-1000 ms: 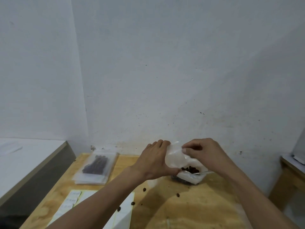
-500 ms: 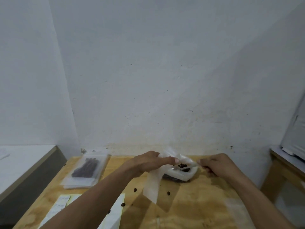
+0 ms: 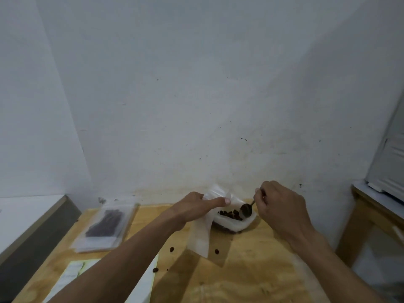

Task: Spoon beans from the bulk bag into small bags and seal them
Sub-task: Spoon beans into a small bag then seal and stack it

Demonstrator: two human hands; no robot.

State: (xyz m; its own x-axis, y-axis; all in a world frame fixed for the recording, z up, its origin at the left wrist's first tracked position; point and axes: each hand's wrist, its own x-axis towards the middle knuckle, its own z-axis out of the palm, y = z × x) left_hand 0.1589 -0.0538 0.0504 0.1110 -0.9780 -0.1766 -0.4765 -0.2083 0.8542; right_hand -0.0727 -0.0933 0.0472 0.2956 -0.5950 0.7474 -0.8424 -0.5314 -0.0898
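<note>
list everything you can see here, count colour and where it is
bulk bag: one, clear plastic with dark brown beans inside, open at the back middle of the table
spoon: one, metal, bowl dipped into the bulk bag's mouth
small bag: one, translucent white, hanging from the left hand beside the bulk bag
filled bags: a flat stack, clear with dark contents, back left of the table; number cannot be told
loose beans: at least three, dark brown, scattered on the table near the middle
label sheets: pale white and yellowish, front left; count unclear
table: one, light wood
wall: white, behind the table
left hand: one, holds the small bag
right hand: one, grips the spoon handle
</note>
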